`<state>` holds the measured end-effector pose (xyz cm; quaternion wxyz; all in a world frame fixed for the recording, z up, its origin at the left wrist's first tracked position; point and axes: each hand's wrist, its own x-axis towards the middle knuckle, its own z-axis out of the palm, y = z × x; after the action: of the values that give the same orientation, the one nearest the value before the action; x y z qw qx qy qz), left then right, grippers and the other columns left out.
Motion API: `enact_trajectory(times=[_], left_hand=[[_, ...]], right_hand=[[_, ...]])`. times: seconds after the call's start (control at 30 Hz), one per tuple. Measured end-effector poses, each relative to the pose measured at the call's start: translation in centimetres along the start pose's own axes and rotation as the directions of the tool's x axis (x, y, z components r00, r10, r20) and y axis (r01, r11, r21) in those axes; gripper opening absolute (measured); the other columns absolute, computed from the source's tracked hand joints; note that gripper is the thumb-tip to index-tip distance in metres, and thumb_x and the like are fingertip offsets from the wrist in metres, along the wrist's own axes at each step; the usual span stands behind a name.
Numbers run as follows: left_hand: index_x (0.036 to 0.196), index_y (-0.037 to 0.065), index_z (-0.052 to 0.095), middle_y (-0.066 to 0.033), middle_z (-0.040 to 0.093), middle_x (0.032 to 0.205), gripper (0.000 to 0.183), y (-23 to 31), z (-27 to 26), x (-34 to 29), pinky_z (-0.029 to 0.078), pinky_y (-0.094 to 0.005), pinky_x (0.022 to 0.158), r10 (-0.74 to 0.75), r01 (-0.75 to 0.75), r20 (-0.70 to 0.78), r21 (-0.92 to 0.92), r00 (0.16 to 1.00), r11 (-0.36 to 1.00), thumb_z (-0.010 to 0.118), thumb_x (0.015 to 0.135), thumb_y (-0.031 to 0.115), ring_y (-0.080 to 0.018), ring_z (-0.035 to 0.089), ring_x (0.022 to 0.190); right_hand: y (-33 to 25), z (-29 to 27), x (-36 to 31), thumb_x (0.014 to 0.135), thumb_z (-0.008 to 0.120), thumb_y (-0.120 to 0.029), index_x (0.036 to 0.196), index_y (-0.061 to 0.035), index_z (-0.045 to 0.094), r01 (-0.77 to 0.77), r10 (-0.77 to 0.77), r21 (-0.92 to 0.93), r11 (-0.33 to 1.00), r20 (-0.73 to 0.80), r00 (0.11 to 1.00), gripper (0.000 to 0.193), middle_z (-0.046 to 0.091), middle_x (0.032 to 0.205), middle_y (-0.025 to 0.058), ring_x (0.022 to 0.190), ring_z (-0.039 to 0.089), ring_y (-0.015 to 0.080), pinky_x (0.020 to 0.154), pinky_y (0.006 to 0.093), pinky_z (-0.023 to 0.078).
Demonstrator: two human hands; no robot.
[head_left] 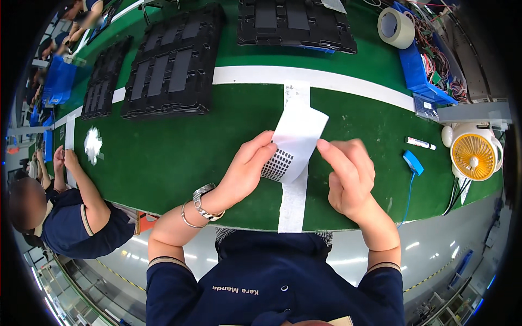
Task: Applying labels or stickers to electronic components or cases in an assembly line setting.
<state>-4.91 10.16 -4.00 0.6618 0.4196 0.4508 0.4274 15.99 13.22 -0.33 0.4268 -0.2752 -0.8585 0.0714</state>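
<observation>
My left hand [246, 169] grips the left edge of a white sheet [298, 133] between thumb and fingers, holding it tilted above the table. Rows of small black rectangular stickers [278, 164] cover the sheet's lower left part; the rest looks plain white. At the sheet's right edge is my right hand [350, 176], its index finger stretched toward the paper and its thumb apart from it. The other right fingers are bent and slightly blurred. Nothing shows in that hand, and I cannot tell whether the fingertip touches the sheet.
Black moulded trays [171, 65] stand stacked at the back left, with another black tray [296, 27] at the back. On the right are a tape roll [387, 26], a blue bin [416, 73] of wires, a marker [420, 143] and a fan [472, 156]. A co-worker [81, 223] sits left.
</observation>
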Motion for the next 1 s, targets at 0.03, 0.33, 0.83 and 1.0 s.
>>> enact_trajectory(times=[0.03, 0.33, 0.83, 1.0], left_hand=[[0.116, -0.005, 0.057, -0.0018, 0.063, 0.098, 0.027, -0.1, -0.1, 0.2, 0.044, -0.0229, 0.081, -0.01, 0.009, 0.031, 0.048, 0.999, 0.999, 0.048, 0.101, 0.016, -0.0063, 0.054, 0.089], [0.104, 0.004, 0.056, 0.0021, 0.059, 0.096, 0.01, -0.2, 0.0, 0.4, 0.042, -0.0196, 0.079, -0.104, 0.111, 0.074, -0.092, 0.992, 0.99, 0.059, 0.097, 0.01, -0.0024, 0.052, 0.088], [0.101, 0.001, 0.059, 0.0022, 0.06, 0.092, 0.013, -0.1, -0.2, 0.4, 0.045, -0.02, 0.076, -0.085, 0.089, 0.05, -0.087, 0.995, 0.992, 0.062, 0.096, 0.012, -0.003, 0.054, 0.085], [0.101, 0.0, 0.059, 0.0006, 0.06, 0.092, 0.013, 0.3, -0.2, 0.4, 0.046, -0.0202, 0.075, -0.081, 0.083, 0.059, -0.035, 0.995, 0.996, 0.061, 0.096, 0.012, -0.0035, 0.054, 0.085]], right_hand=[[-0.3, -0.2, -0.1, 0.065, 0.067, 0.008, 0.119, 0.0018, 0.056, -0.121, 0.12, 0.029, 0.992, 0.034, 0.992, 0.056, 0.058, 0.079, 0.009, 0.064, 0.055, 0.0228, 0.053, 0.0304, 0.045], [0.3, 0.6, 0.0, 0.072, 0.063, 0.01, 0.109, -0.0011, 0.059, -0.251, 0.255, -0.097, 0.963, 0.024, 0.967, 0.038, 0.057, 0.082, 0.0082, 0.065, 0.056, 0.024, 0.051, 0.0326, 0.045], [-0.8, 0.3, 0.4, 0.085, 0.064, 0.0, 0.086, -0.0021, 0.059, -0.558, 0.537, 0.097, 0.824, 0.179, 0.824, 0.005, 0.059, 0.075, 0.0098, 0.06, 0.055, 0.0254, 0.053, 0.0362, 0.044], [-0.7, 1.1, -0.1, 0.084, 0.068, -0.005, 0.083, -0.0043, 0.062, -0.554, 0.497, 0.09, 0.827, 0.343, 0.797, 0.006, 0.055, 0.066, 0.0068, 0.058, 0.055, 0.0244, 0.052, 0.0364, 0.044]])
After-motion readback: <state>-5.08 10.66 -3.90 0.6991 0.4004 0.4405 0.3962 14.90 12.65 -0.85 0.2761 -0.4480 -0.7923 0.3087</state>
